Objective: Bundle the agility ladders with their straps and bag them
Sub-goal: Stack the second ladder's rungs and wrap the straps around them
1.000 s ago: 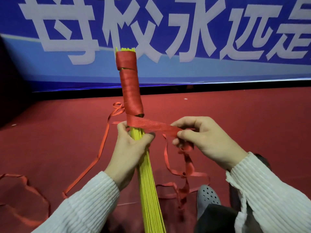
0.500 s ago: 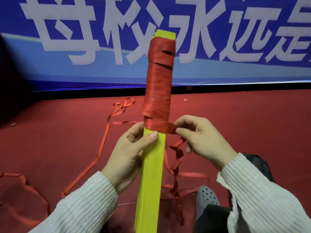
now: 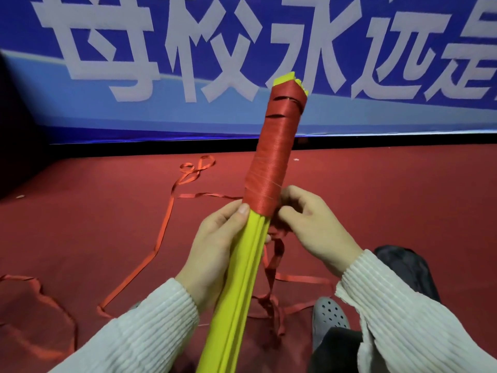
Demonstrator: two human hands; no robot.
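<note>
Yellow ladder bundle (image 3: 243, 267), tip tilted to 1 o'clock, is gripped by L hand (image 3: 215, 246); red strap (image 3: 271, 162) is pinched at wrap's lower edge by R hand (image 3: 314, 227) fingers.

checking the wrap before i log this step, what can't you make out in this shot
Head view only:
- Lower end of the yellow rung bundle: cut off by the bottom edge.
- Right hand fingertips and the red strap end they work: hidden behind the bundle.
- Left hand fingers: wrapped behind the bundle; only the thumb shows.
- Banner text: cropped at the top and right edges.
- No bag can be identified.
</note>
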